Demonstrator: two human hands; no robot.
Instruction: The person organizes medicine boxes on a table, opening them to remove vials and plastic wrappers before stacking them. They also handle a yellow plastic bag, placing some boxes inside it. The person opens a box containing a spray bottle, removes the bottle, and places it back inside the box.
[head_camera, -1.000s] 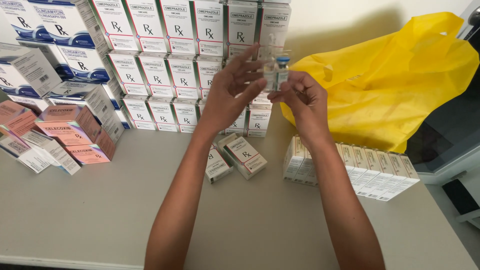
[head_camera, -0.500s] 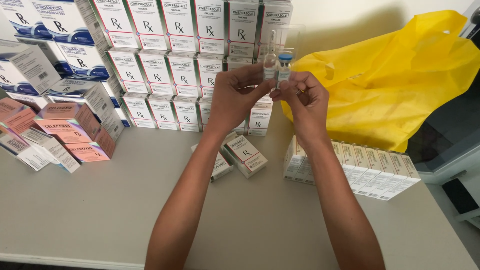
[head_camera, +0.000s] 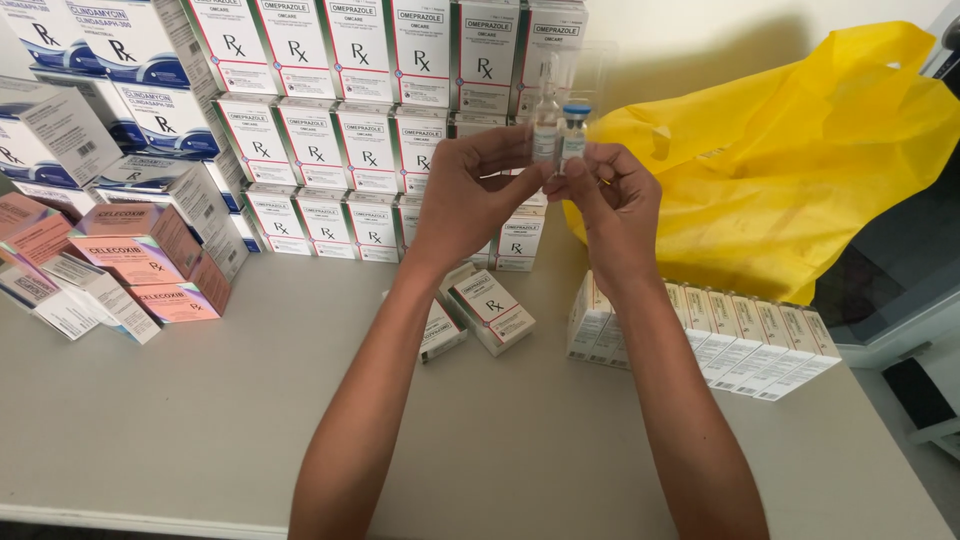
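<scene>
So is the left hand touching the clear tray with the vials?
Touching. The head view shows the left hand's fingertips pressed against the lower edge of the clear tray, with the right hand pinching it from the other side; no gap shows.

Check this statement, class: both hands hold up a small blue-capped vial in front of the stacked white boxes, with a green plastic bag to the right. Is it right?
Not quite. In the head view the plastic bag is yellow, not green. The left hand and right hand do hold the blue-capped vial before the stacked white boxes.

A big yellow bag (head_camera: 800, 170) sits on the desk (head_camera: 200, 440) beside stacked white boxes (head_camera: 340, 130) and pink boxes (head_camera: 140, 260).
</scene>
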